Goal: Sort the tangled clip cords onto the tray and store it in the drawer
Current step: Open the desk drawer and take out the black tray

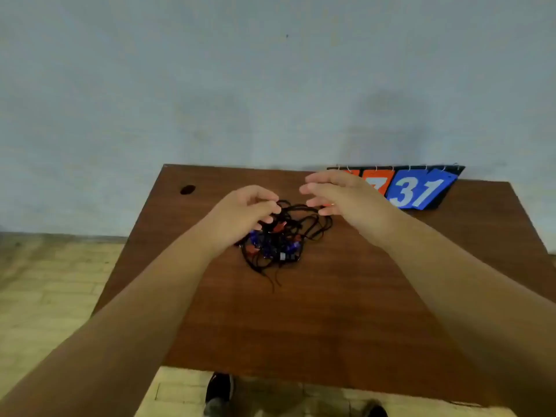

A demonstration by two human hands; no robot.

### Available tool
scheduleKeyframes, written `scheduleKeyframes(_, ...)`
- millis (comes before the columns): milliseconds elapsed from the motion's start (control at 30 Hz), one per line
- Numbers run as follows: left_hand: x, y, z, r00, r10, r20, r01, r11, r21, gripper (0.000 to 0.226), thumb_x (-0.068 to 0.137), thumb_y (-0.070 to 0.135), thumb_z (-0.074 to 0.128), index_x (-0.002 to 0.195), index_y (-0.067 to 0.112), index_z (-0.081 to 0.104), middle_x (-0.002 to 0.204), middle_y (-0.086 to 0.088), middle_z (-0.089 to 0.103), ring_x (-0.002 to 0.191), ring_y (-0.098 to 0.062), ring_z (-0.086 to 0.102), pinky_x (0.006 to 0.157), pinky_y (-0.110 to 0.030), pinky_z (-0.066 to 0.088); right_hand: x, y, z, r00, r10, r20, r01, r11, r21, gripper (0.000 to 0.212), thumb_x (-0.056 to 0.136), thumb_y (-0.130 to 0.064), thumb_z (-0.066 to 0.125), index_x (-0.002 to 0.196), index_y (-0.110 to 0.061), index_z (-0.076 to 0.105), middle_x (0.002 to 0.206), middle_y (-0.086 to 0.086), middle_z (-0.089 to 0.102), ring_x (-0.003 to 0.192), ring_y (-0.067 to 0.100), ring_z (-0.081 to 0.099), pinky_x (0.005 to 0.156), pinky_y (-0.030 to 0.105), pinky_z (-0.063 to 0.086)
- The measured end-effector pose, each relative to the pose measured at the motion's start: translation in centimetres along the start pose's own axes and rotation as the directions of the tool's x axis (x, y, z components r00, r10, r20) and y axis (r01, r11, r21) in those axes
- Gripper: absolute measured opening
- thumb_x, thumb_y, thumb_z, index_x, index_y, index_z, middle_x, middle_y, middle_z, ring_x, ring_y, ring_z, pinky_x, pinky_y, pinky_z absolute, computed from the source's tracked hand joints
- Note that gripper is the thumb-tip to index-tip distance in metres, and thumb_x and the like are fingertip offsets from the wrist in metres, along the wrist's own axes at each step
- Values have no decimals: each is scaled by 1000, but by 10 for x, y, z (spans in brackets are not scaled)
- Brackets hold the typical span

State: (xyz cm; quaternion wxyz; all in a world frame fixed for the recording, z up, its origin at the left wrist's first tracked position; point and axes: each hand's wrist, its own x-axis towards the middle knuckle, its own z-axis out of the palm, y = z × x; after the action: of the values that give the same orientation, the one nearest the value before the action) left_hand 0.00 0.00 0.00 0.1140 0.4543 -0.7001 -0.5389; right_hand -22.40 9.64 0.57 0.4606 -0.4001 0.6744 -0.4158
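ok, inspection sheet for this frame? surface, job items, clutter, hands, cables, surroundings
Surface: brown wooden table, with a small dark hole near its far left corner.
Job's things: tangled clip cords in one pile mid-table, black with red and blue clips; tray and drawer not in view.
Clutter: flip scoreboard at the far right edge, showing 7 and 31.
Grippers: left hand grips the pile's left side, fingers curled; right hand is open above the pile's far right.
Cables: nothing seen apart from the cords.
Surroundings: grey wall, tiled floor, shoes below the near edge.

wall (210, 70): pale blue-grey | floor (45, 296): beige tiles | desk (301, 320): brown wood, against wall
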Motion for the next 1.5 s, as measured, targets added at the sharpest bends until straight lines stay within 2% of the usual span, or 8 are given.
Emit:
scheduleKeyframes(233, 5, -111, 43, 972, -228, 63, 219, 968, 122, 19, 106, 34, 65, 124, 37, 70, 117, 14, 75, 107, -7, 72, 97, -32, 56, 5, 94, 47, 985, 171, 21, -165, 974, -157, 33, 102, -51, 64, 133, -41, 68, 123, -18, 74, 114, 2, 69, 106, 37, 55)
scheduleKeyframes(400, 4, -163, 73, 969, -232, 84, 206, 949, 240, 20, 106, 34, 62, 124, 38, 70, 116, 20, 71, 108, 0, 64, 87, -21, 49, -6, 158, 81, 974, 219, 53, -200, 947, -252, 33, 106, -50, 59, 137, -40, 63, 135, -19, 66, 121, 3, 62, 90, 22, 47)
scheduleKeyframes(500, 5, -189, 89, 963, -240, 120, 193, 931, 310, 23, 108, 29, 60, 127, 38, 67, 112, 20, 73, 106, 3, 63, 81, -15, 44, -16, 197, 100, 981, 176, 77, -138, 925, -355, 36, 109, -37, 60, 144, -34, 60, 142, -18, 64, 131, 2, 57, 104, 21, 44)
scheduleKeyframes(700, -5, -231, 112, 995, 95, -21, -77, 901, 426, 22, 103, 18, 64, 117, 35, 67, 98, 23, 66, 98, 5, 56, 78, -15, 40, -38, 256, 120, 994, -107, 23, 104, 864, -492, 41, 106, -18, 61, 145, -31, 63, 149, -17, 59, 144, -4, 44, 121, 24, 35)
scheduleKeyframes(833, -9, -248, 120, 965, 249, -78, -185, 863, 470, 23, 100, 20, 65, 119, 32, 68, 101, 22, 67, 100, 1, 56, 84, -21, 46, -37, 272, 130, 973, -230, -20, 177, 798, -576, 39, 105, -16, 61, 142, -27, 65, 152, -16, 59, 148, -2, 43, 120, 14, 24)
scheduleKeyframes(1000, -9, -256, 129, 960, 251, -122, -163, 859, 486, 23, 102, 22, 62, 119, 37, 65, 101, 24, 65, 102, 0, 55, 83, -11, 35, -39, 281, 133, 946, -320, -59, 232, 792, -565, 36, 106, -15, 60, 139, -28, 68, 149, -16, 62, 145, -5, 46, 119, 15, 30)
scheduleKeyframes(1267, -8, -267, 133, 934, 323, -154, -223, 862, 455, 21, 104, 23, 60, 119, 37, 64, 102, 19, 66, 102, -2, 61, 87, -28, 49, -39, 289, 133, 929, -367, -46, 269, 758, -594, 37, 107, -26, 60, 141, -39, 62, 141, -24, 61, 126, -9, 49, 99, 11, 36)
scheduleKeyframes(1500, -8, -275, 138, 930, 345, -127, -237, 826, 511, 26, 98, 33, 70, 121, 37, 59, 109, 17, 61, 101, 0, 57, 79, -18, 42, -35, 296, 132, 908, -420, -3, 315, 686, -656, 43, 102, -22, 63, 143, -36, 60, 142, -18, 60, 131, -1, 52, 97, 13, 35)
